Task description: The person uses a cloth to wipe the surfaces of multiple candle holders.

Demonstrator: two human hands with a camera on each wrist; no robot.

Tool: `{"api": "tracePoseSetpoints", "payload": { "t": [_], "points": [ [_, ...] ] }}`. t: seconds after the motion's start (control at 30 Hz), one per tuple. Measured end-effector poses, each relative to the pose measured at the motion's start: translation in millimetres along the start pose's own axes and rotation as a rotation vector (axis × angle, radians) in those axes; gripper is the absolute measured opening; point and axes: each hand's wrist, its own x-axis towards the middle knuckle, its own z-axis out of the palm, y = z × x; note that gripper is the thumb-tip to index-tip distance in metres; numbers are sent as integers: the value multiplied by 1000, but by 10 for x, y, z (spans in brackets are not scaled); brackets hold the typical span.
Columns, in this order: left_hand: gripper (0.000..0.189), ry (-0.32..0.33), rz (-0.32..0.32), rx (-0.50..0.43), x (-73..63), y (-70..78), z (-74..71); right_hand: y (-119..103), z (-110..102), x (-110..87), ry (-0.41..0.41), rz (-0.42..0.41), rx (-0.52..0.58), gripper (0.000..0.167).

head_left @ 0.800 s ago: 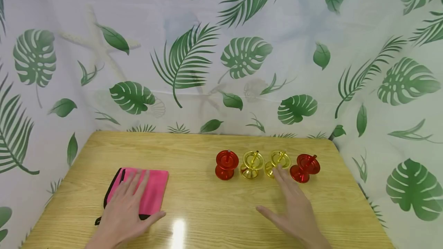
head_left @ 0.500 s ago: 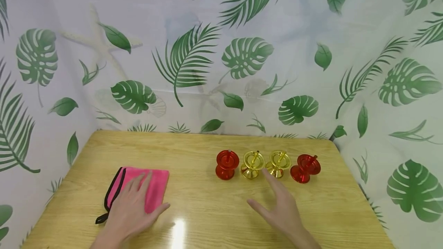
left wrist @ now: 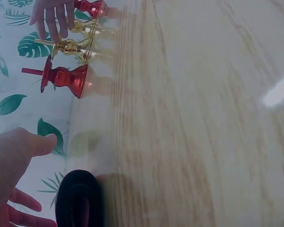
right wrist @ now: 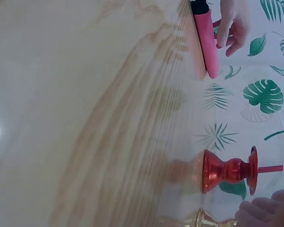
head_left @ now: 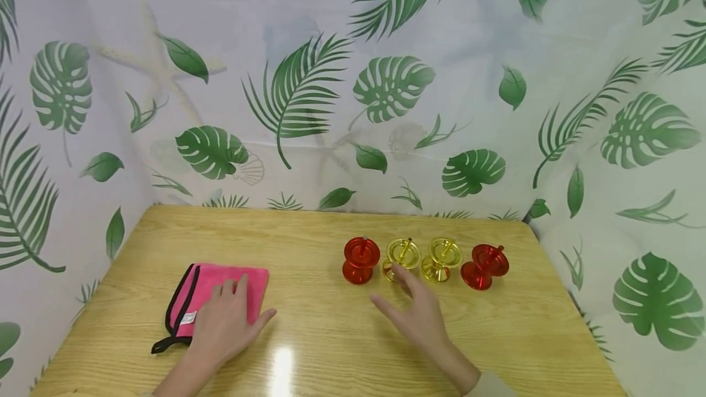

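Note:
A folded pink cloth (head_left: 220, 277) with black edging, a black loop and a small white label lies at the left of the table. Over it, my left hand (head_left: 223, 323) has its fingers loosely spread and its thumb out to the right, holding nothing. Four-in-line small metal candle holders with upright pins stand right of centre: a red one (head_left: 361, 260), a gold one (head_left: 404, 253), another gold one (head_left: 442, 259) and a red one (head_left: 485, 266) at the right. My right hand (head_left: 421, 320), fingers apart, is in front of the left gold holder, partly covering it.
The wooden table (head_left: 309, 305) has a bright reflection near its front. A white curtain (head_left: 331, 109) printed with green leaves hangs behind it and along both sides.
My right hand has moved left, from the right gold holder towards the left one. The left hand has shifted slightly right, uncovering the cloth's label and loop. Cloth and holders stay put.

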Motion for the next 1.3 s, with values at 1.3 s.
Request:
{"api": "tracePoseSetpoints", "payload": {
  "t": [1.3],
  "points": [
    [64, -19, -69, 197, 374, 55, 159, -43, 603, 507, 16, 143, 108, 80]
  ]
}}
